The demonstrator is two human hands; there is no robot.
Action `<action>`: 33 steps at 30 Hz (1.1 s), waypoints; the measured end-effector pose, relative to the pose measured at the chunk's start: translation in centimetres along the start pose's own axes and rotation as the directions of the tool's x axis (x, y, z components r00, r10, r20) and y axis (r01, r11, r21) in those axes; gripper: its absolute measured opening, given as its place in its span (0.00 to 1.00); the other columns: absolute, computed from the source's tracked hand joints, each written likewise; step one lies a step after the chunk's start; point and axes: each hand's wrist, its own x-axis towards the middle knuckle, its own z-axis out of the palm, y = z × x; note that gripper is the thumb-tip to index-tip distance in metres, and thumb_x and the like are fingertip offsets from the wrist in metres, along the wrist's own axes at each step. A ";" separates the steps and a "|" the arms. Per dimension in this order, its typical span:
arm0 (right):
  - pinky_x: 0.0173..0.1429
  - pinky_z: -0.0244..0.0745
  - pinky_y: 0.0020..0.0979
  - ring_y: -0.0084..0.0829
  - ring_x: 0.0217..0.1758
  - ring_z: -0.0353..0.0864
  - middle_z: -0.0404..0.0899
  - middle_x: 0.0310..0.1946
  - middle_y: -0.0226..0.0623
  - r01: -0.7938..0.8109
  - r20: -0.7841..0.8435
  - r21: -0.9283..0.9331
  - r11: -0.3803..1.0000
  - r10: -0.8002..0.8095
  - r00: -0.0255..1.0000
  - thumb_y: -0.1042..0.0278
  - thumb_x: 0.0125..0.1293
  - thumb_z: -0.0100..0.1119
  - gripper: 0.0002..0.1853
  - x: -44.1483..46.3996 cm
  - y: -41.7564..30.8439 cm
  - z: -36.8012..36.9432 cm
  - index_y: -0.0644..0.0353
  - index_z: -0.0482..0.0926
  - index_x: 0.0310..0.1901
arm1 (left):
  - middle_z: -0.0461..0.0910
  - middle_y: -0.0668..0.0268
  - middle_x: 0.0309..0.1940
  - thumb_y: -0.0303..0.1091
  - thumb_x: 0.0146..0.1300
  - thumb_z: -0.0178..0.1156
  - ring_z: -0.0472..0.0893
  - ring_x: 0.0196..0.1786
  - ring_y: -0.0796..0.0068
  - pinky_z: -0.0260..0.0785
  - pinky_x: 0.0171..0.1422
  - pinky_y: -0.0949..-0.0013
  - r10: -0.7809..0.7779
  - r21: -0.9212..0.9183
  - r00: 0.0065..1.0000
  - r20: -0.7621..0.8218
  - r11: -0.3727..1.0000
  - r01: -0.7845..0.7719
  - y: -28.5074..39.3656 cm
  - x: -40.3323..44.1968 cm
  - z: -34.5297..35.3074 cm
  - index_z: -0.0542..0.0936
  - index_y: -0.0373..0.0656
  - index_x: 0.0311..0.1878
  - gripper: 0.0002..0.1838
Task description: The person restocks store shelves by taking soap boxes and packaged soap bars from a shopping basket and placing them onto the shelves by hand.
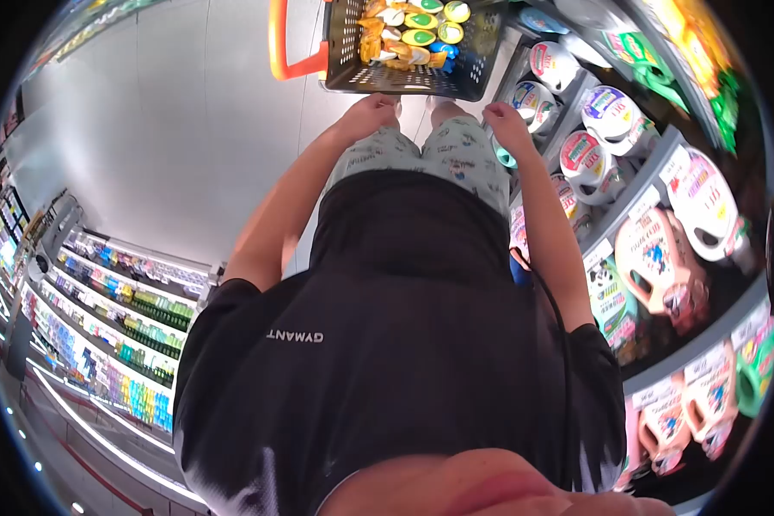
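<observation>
My left hand (371, 116) is in front of my left thigh, fingers curled, just below the near wall of a black shopping basket (344, 64). Nothing shows in it, and I cannot tell whether its fingers touch the basket. My right hand (509, 127) hangs by my right thigh with its fingers curled in and no object visible in it. Close beside it are white detergent jugs (533, 107) on the shelf. The basket contains several yellow-and-green packs (420, 37) and a blue item (446, 52). Its orange-red handle (305, 67) sticks out at the left.
Shelves (641, 211) along my right side carry white, pink and green jugs. Pink jugs (658, 267) stand lower in the view. Pale floor (172, 129) stretches to my left. Lit shelves of bottles (129, 318) stand behind on the left. A dark cord (568, 387) runs down my shirt.
</observation>
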 end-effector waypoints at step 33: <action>0.28 0.81 0.29 0.29 0.26 0.85 0.86 0.31 0.34 -0.528 0.243 -0.061 0.847 0.525 0.815 0.56 0.71 0.56 0.17 38.3 14.5 22.0 0.63 0.80 0.47 | 0.82 0.59 0.39 0.51 0.75 0.48 0.83 0.32 0.65 0.80 0.34 0.62 -0.473 -0.692 0.807 -0.354 0.713 0.115 -11.7 40.2 -7.3 0.76 0.37 0.57 0.25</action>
